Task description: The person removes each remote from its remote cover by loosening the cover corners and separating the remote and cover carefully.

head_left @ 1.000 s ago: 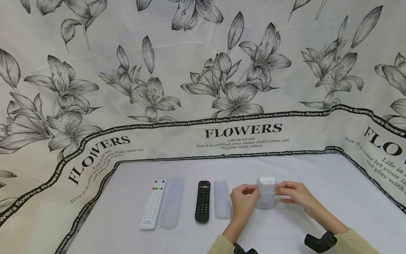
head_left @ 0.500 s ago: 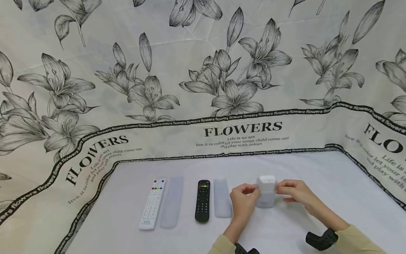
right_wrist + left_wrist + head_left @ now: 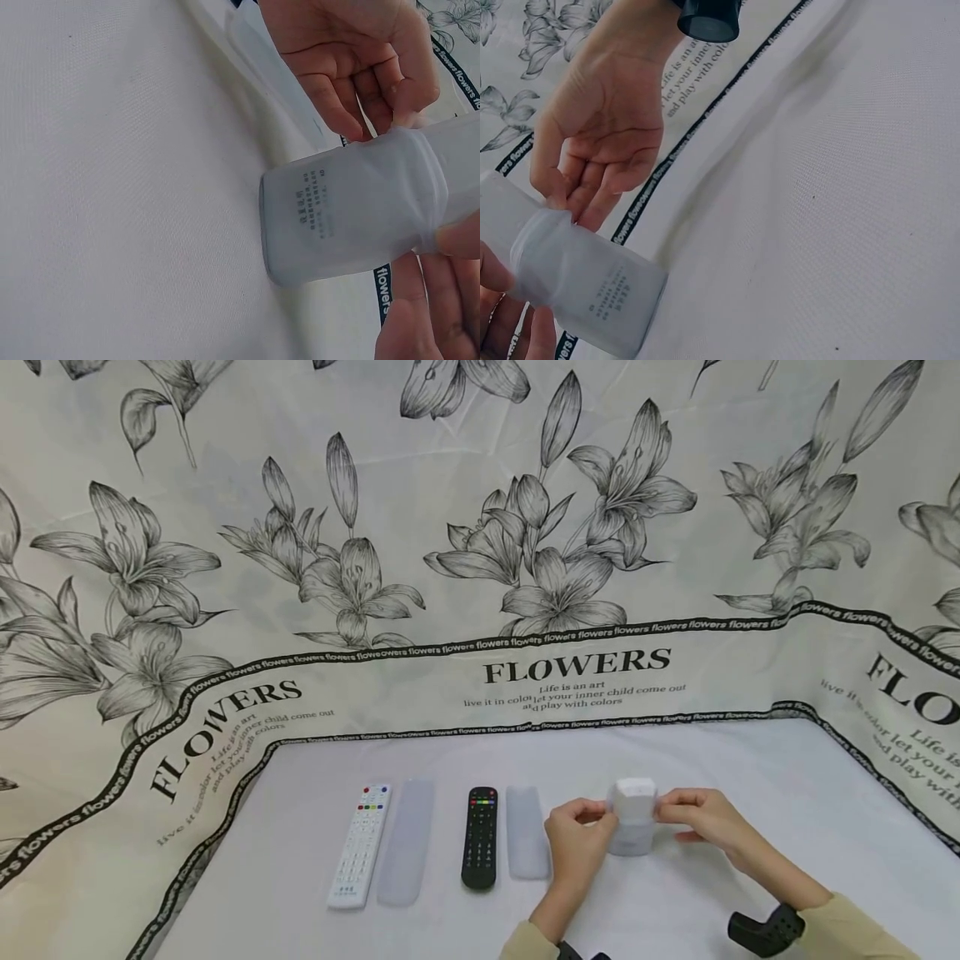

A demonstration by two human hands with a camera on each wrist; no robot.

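Note:
A white remote control point(image 3: 635, 790) stands upright, its lower part inside a translucent sleeve-like cover point(image 3: 631, 837). My left hand point(image 3: 577, 843) pinches the cover's rim on one side between thumb and fingers. On the opposite side my right hand point(image 3: 708, 822) pinches the same rim. Small printed text shows through the cover point(image 3: 330, 214) in the right wrist view. The right hand point(image 3: 604, 124) fills the upper left of the left wrist view, while the bare end of the remote control point(image 3: 502, 214) runs out of that frame.
To the left lie a long white remote control point(image 3: 360, 847), a translucent cover point(image 3: 406, 843), a black remote control point(image 3: 479, 839) and a shorter translucent cover point(image 3: 527, 835). A white cloth point(image 3: 262, 860) covers the table. Flower-printed fabric point(image 3: 465, 527) rises behind it.
Both hands keep their pinch on the cover's rim, and the remote control stays upright between them. The head view has shifted slightly.

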